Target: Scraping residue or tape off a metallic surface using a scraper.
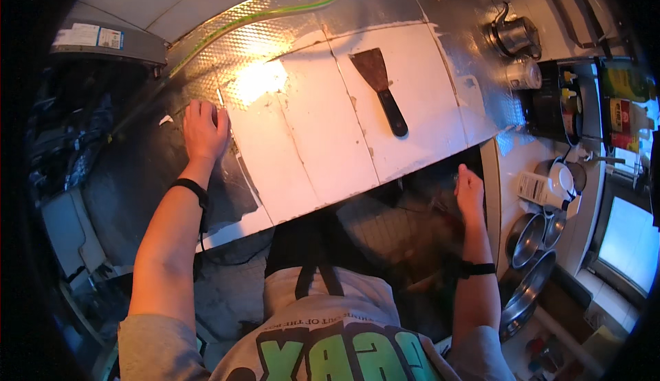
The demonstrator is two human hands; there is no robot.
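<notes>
My left hand (pixel 205 128) rests on the counter along the left edge of the white tiled top (pixel 309 140), fingers extended and slightly bent, beside peeling foil (pixel 172 96). A scraper (pixel 393 113) with a rusty blade and black handle lies on the tiles, between my hands. My right hand (pixel 469 190) hangs just off the front edge at right, fingers curled; whether they hold anything small is too unclear to tell. A green hose (pixel 261 15) runs across the foil behind the tiles, and a bright patch of light falls on the back left of the top.
At the right stand a steel kettle (pixel 519 36), a can (pixel 522 74), a black appliance (pixel 550 106), steel pans (pixel 529 237) and bottles (pixel 625 120). A grey metal unit (pixel 110 51) is at far left. Below the front edge is a dark opening.
</notes>
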